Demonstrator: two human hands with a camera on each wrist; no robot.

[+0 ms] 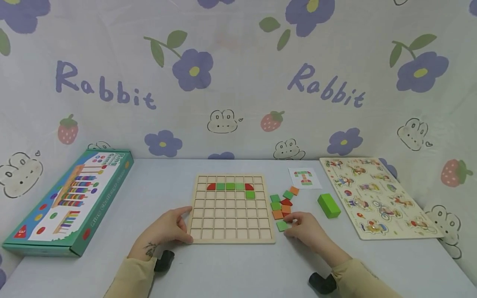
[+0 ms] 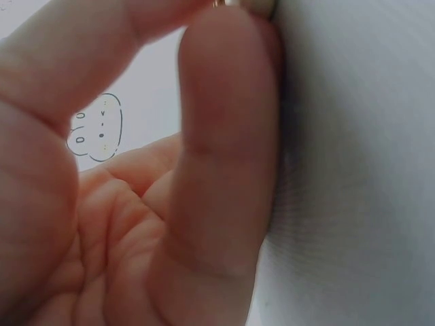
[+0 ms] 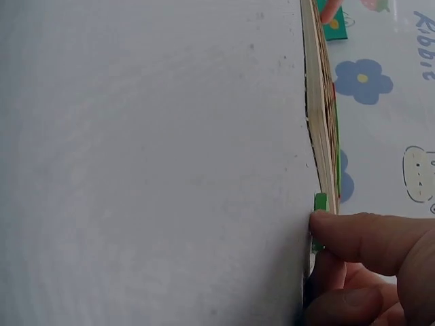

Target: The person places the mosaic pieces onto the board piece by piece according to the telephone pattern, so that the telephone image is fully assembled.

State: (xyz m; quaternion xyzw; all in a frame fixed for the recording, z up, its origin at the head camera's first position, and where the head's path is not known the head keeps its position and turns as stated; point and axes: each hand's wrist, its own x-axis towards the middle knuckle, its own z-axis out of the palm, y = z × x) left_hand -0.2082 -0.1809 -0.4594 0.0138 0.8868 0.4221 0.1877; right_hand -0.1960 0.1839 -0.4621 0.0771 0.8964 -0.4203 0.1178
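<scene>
A wooden grid board [image 1: 220,213] lies flat on the table, with a row of red and green tiles [image 1: 230,186] near its far side and one green tile [image 1: 250,194] below the row's right end. My left hand [image 1: 167,227] touches the board's left edge, index finger and thumb spread apart; the left wrist view shows its fingers [image 2: 228,136] close up. With thumb and fingers, my right hand [image 1: 307,231] pinches a green tile [image 3: 321,202] just right of the board. Loose green, orange and red tiles [image 1: 275,205] lie beyond that hand.
A pattern card [image 1: 316,182] lies behind the loose tiles. Right of them are a green block [image 1: 329,205] and a wooden picture board [image 1: 376,203]. A green game box [image 1: 74,203] occupies the left side. A printed cloth [image 1: 238,82] hangs behind the table.
</scene>
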